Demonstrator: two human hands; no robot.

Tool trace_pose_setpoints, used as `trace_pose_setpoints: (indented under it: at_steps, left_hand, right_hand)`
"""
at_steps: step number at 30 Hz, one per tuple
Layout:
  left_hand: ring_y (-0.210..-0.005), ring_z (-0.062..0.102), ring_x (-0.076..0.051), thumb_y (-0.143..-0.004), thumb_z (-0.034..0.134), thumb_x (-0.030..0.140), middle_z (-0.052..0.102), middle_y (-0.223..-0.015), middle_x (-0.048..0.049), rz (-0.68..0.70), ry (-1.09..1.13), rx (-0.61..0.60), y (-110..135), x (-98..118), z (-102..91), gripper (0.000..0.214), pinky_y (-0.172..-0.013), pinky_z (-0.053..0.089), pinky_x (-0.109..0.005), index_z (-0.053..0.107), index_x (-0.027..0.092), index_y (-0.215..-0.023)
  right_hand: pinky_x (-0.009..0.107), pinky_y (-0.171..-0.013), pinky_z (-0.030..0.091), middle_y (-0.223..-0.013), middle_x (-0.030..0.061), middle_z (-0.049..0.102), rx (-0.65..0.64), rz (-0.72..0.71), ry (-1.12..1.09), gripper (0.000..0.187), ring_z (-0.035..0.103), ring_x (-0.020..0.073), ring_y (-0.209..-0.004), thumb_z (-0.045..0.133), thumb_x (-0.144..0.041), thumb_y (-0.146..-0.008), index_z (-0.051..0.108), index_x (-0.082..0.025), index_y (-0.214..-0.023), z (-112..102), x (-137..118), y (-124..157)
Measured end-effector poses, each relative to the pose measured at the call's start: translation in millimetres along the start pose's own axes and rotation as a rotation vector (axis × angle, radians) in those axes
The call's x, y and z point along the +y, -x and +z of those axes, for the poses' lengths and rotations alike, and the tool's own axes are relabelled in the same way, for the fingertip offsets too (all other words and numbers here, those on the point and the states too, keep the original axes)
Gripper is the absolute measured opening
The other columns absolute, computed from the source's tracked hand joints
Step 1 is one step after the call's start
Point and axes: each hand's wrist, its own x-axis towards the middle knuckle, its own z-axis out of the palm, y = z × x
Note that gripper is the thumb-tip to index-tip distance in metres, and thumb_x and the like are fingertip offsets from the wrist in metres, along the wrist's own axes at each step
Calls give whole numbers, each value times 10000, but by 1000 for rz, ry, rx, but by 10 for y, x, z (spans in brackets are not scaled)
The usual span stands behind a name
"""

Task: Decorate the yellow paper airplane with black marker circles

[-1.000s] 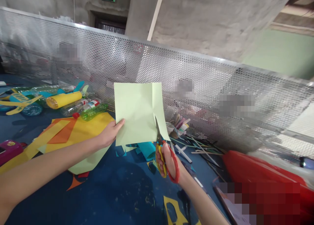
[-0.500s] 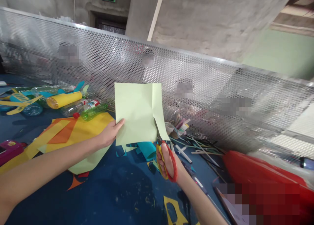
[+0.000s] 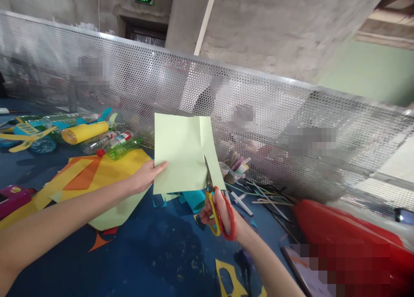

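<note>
A pale green sheet of paper [image 3: 181, 154] is held up above the table, pinched at its left edge by my left hand [image 3: 147, 176]. A fold line runs down its right part, and a cut from the bottom edge follows it partway. My right hand [image 3: 223, 213] grips scissors [image 3: 214, 202] with red and yellow handles. Their blades point up and lie in the cut, nearly closed. Below the sheet, a rolled piece of blue paper [image 3: 194, 200] and small paper scraps rest on the dark blue table [image 3: 152, 254].
Yellow paper sheets [image 3: 126, 169] lie at left, with plastic bottles [image 3: 124, 148] and a yellow paper-wrapped bottle [image 3: 86, 132] behind. A perforated metal screen [image 3: 145, 81] crosses the back, people blurred beyond. Sticks [image 3: 268, 200] and a red bag [image 3: 343, 223] are at right.
The sheet and my left hand have shifted slightly right and down. The fingers of my right hand have loosened around the yellow handle, and the scissors have turned a little.
</note>
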Motion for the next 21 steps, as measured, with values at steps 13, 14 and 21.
trace_pose_setpoints:
  at_steps: [13,14,21]
  left_hand:
    - [-842,676,-235,-810,656,440,744,-897,-91,-16,-172,-43,2,12,-33,336,-746,518,-309,711,131,-933]
    - [-840,673,-233,-811,652,449,743,-890,-87,-9,-200,-44,6,12,-35,337,-740,517,-303,712,133,-910]
    - [-703,638,-200,-802,642,507,726,-789,-65,26,-299,-52,8,-39,-50,373,-642,502,-284,707,140,-828]
  right_hand:
    - [395,-846,535,-800,106,716,-103,38,-54,774,703,268,-831,423,-945,-563,621,-205,-676,-125,36,-6]
    - [399,-856,532,-803,105,716,-96,34,-50,782,702,270,-839,421,-948,-558,623,-202,-677,-119,25,-3]
    - [381,-873,532,-791,144,705,4,29,-17,831,693,273,-852,373,-931,-622,675,-157,-666,-74,-3,30]
